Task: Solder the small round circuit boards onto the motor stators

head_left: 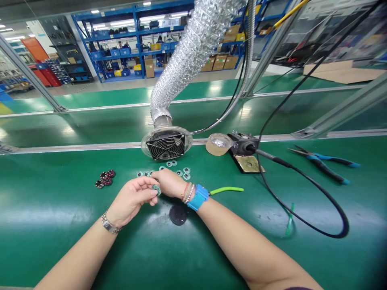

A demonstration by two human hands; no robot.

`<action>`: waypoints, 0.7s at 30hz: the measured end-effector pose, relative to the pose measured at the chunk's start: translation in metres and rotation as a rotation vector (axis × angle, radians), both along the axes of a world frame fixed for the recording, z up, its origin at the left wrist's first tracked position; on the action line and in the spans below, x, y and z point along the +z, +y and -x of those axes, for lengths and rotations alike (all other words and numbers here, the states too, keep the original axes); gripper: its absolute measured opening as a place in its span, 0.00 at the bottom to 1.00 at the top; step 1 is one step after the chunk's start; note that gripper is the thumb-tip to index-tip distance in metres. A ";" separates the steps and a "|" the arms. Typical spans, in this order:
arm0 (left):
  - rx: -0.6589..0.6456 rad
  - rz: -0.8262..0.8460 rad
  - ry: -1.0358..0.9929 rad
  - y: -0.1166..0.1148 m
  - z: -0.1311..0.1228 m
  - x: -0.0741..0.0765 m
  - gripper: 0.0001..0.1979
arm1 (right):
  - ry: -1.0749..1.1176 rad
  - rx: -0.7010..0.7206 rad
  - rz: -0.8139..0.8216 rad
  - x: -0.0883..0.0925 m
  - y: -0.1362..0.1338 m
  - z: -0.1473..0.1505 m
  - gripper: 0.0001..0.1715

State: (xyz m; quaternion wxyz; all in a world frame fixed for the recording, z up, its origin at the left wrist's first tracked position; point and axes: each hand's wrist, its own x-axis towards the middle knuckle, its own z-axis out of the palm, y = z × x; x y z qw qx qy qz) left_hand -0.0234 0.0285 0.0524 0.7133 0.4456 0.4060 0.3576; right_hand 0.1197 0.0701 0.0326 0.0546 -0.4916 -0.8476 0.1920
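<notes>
Between the thumb and fingers of the L hand (pixel 133 199) sat a small green PCB (pixel 156 189), pinched by its edge, prob. so that most of its face stayed uncovered. The R hand (pixel 171 183) was right up against it, wrist turned over & fingers curled in; its tips were hidden, so can't tell if it was pinching anything.

Just beyond the hands, loose PCBs (pixel 186 176) lay flat in a rough arc on the worktop (pixel 75 241), likely spread singly for easy pick-up. Off to the left of the L hand, blk/red round parts (pixel 105 178) sat clustered, apart from the PCBs, maybe to avoid a mix-up. The fan (pixel 167 147) under the foil duct (pixel 184 52) faced the hands from just past the PCBs, presumably to draw air off. Right of the R hand, the iron (pixel 269 155) rested in its stand (pixel 240 143), prob. parked there for safety, w/ a pale roll (pixel 218 143) next to it. A lime-green handle (pixel 226 189) stuck out from behind the R wrist; a blk disc (pixel 178 214) lay just below the hands.

As for looks, the held PCB was green w/ paler spots, partly covered by fingertips; fine detail too small to read. The loose ones were round, green-rimmed, w/ dark centres.
</notes>
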 end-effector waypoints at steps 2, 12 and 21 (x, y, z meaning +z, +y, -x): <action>0.003 -0.007 0.004 0.000 0.000 0.000 0.09 | 0.004 -0.004 -0.003 -0.001 0.000 0.000 0.10; -0.002 -0.008 0.011 0.000 0.000 -0.001 0.09 | 0.017 0.008 0.012 0.000 -0.001 0.000 0.10; -0.025 -0.006 0.007 0.000 0.000 -0.002 0.10 | 0.118 -0.011 0.042 -0.003 0.001 0.000 0.08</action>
